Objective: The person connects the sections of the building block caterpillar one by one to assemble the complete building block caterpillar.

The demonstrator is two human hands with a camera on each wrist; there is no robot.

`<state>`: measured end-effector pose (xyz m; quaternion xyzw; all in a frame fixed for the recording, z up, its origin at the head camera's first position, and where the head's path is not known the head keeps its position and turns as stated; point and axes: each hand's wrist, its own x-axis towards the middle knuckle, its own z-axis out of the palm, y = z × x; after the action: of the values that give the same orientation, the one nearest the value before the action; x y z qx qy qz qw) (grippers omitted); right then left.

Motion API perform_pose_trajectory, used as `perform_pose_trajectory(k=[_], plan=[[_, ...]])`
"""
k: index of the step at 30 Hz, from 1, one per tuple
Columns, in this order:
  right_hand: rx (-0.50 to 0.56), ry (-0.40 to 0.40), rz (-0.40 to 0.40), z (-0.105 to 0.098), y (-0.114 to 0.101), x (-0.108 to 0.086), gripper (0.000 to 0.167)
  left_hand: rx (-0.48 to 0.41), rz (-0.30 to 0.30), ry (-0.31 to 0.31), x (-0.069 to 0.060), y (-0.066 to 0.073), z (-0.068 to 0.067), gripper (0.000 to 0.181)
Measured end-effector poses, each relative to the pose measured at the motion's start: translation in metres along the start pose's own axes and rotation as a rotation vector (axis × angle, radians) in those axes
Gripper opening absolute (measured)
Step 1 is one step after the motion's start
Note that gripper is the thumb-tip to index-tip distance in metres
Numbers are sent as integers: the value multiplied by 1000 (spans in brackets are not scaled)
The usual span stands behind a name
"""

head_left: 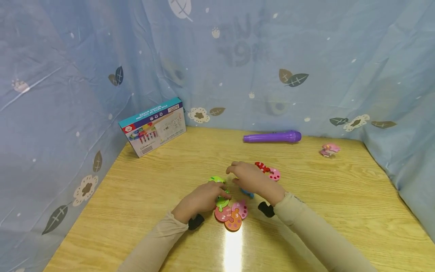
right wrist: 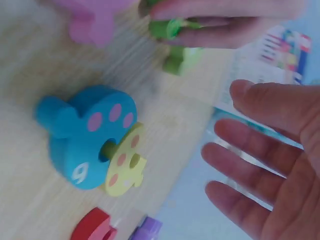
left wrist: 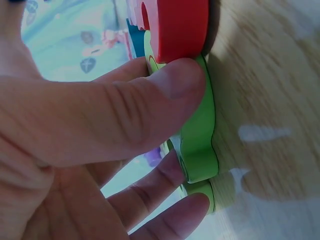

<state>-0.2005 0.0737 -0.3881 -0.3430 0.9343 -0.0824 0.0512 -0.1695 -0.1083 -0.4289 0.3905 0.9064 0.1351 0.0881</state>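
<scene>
My left hand [head_left: 204,197] pinches a green wooden puzzle piece [left wrist: 200,125] with a face on it, thumb on its near edge and fingers on the far side. Joined in a curve beside it are a red piece marked 2 [head_left: 223,214], an orange piece marked 3 [head_left: 233,223] and a pink piece marked 4 [head_left: 240,209]. My right hand [head_left: 250,176] hovers with fingers spread and nothing in them. Near it lie a blue numbered piece [right wrist: 90,135] and a yellow spotted piece [right wrist: 122,170], which touch. Another green piece [head_left: 216,179] lies beyond my left hand.
A red piece [head_left: 261,166] and a pink piece [head_left: 274,174] lie past my right hand. Farther back are a purple toy microphone [head_left: 272,137], a small pink figure [head_left: 329,149] and a printed box [head_left: 154,126]. A blue curtain [head_left: 217,68] hangs behind the wooden table [head_left: 340,196].
</scene>
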Motion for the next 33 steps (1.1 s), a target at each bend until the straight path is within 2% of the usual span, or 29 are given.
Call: perform_pose_trajectory(k=[3, 6, 8, 12, 15, 24, 28, 33], plan=[[-51, -26, 24, 8, -2, 20, 28, 10, 1, 11, 0, -1, 1, 51], [-40, -41, 38, 18, -3, 31, 15, 25, 12, 27, 1, 0, 3, 51], [-30, -41, 51, 24, -4, 35, 7, 36, 20, 36, 1, 0, 4, 50], [-15, -25, 92, 31, -2, 37, 14, 45, 26, 35, 1, 0, 3, 50], [0, -3, 126, 34, 4, 35, 11, 43, 24, 31, 1, -1, 3, 50], [114, 47, 188, 21, 27, 15, 4, 7, 9, 21, -1, -2, 4, 46], [148, 117, 183, 12, 32, -4, 6, -7, -12, 6, -1, -2, 5, 49], [269, 188, 188, 14, 30, -38, 3, -1, -16, -1, 0, -1, 2, 50]])
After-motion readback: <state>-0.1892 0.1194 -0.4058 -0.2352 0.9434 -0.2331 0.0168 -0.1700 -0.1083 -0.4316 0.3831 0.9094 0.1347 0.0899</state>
